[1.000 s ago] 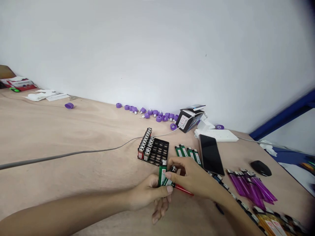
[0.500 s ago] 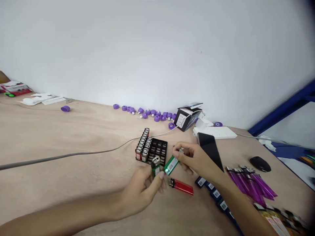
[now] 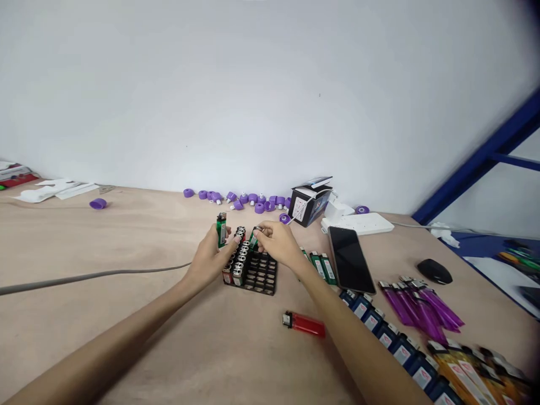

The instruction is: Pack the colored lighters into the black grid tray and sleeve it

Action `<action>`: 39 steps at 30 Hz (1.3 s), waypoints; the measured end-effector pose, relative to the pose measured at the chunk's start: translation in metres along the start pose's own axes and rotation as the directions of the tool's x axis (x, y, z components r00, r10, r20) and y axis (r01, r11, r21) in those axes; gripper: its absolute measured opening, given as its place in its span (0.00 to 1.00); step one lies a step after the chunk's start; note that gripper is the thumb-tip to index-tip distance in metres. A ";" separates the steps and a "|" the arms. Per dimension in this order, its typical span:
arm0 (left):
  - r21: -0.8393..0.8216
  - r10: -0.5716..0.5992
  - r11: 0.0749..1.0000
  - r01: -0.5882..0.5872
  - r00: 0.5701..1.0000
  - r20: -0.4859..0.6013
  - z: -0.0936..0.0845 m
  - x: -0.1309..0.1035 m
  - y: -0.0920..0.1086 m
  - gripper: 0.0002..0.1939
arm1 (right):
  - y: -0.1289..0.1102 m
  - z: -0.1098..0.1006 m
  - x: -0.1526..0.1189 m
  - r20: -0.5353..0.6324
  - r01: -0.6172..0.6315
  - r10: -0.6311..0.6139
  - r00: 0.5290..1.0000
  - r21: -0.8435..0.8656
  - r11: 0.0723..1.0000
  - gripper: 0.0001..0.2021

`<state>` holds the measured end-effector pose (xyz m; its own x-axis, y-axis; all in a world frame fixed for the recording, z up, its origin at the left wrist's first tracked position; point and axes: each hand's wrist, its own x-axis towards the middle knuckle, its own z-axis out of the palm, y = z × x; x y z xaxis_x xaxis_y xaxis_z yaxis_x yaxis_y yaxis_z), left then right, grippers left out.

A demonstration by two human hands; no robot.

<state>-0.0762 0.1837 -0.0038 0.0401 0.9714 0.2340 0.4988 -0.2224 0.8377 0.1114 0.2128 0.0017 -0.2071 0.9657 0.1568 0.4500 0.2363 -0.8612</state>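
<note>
A black slotted tray stands on the table, its left columns filled with upright lighters. My left hand holds a green lighter upright, left of the tray, with its thumb reaching over the filled columns. At the tray's far edge my right hand pinches another green lighter, tilted over the slots. In front of the tray lies a red lighter. Several green lighters lie right of the tray, partly behind my right forearm.
Rows of blue lighters, purple lighters and yellow lighters lie at the right. Beyond them are a phone, a mouse and a power strip. Purple caps and a black box line the wall. A cable crosses the left.
Both hands have moved up and away from the table's front to the tray's far part, each still holding a green lighter. The green lighters on the table now show. The view has shifted slightly.
</note>
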 end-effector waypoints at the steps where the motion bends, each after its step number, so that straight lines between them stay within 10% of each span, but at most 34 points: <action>1: -0.029 -0.019 0.999 0.020 1.000 0.021 0.003 0.001 -0.004 0.21 | -0.001 0.002 0.000 0.021 0.009 -0.009 1.000 -0.004 1.000 0.07; 23: -0.193 -0.095 0.976 0.104 0.994 0.058 0.008 0.002 -0.004 0.22 | 0.001 0.004 -0.005 0.279 0.150 -0.109 0.954 -0.129 0.980 0.18; 32: -0.206 0.004 0.978 -0.023 0.995 -0.097 -0.009 -0.006 0.021 0.21 | -0.034 -0.024 -0.013 0.035 0.174 -0.174 0.984 0.002 0.985 0.11; 39: -0.570 0.191 0.816 0.095 0.886 0.422 -0.018 -0.036 0.062 0.20 | -0.079 -0.023 -0.037 0.130 0.233 -0.285 0.950 0.317 0.920 0.07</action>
<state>-0.0621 0.1331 0.0483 0.4965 0.8533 0.1592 -0.0822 -0.1364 0.9872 0.1032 0.1607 0.0753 -0.4382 0.8355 0.3316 0.0905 0.4080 -0.9085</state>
